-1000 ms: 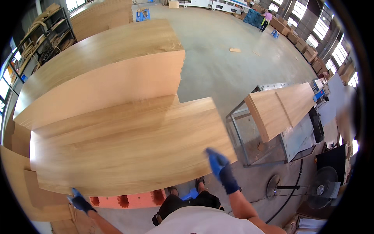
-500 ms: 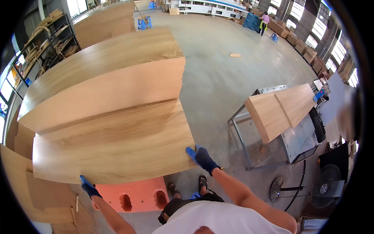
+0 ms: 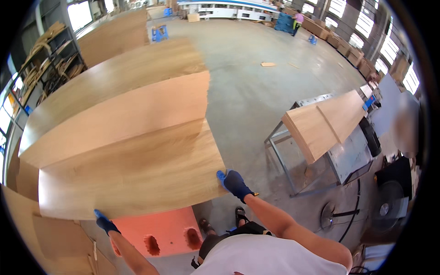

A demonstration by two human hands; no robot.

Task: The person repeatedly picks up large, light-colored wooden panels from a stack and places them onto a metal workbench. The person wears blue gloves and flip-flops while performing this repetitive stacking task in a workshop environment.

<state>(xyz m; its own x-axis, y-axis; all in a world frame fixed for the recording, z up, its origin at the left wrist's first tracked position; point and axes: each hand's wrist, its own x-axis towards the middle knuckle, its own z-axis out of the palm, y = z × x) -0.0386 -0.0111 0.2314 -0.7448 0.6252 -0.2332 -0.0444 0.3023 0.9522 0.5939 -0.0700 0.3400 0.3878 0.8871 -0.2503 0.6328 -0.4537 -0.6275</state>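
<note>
A wide wood-grain board (image 3: pixel 133 169) lies across the front left, on top of a lower pile. My left hand (image 3: pixel 106 222), in a blue-coated glove, holds its near edge, with the thumb on top and the other fingers hidden below. At the near right corner my right hand (image 3: pixel 234 184), gloved alike, grips the board's side edge with its thumb over the top face. Directly behind the board rises a taller stack of boards (image 3: pixel 123 110) with a pale cut side. An orange-red pallet block (image 3: pixel 172 236) with hollow openings shows below the near edge.
To the right, a metal-framed table (image 3: pixel 350 160) carries several narrow wood-grain panels (image 3: pixel 323 123). A standing fan (image 3: pixel 385 208) and a black cable lie nearer. Brown sheets (image 3: pixel 59 236) lean at left. Far off are a blue stool (image 3: pixel 159 33) and a person (image 3: pixel 298 20).
The whole view has shifted slightly, so the stacks and table sit a little farther left. Both hands keep their places on the board, which has not clearly moved against the stack.
</note>
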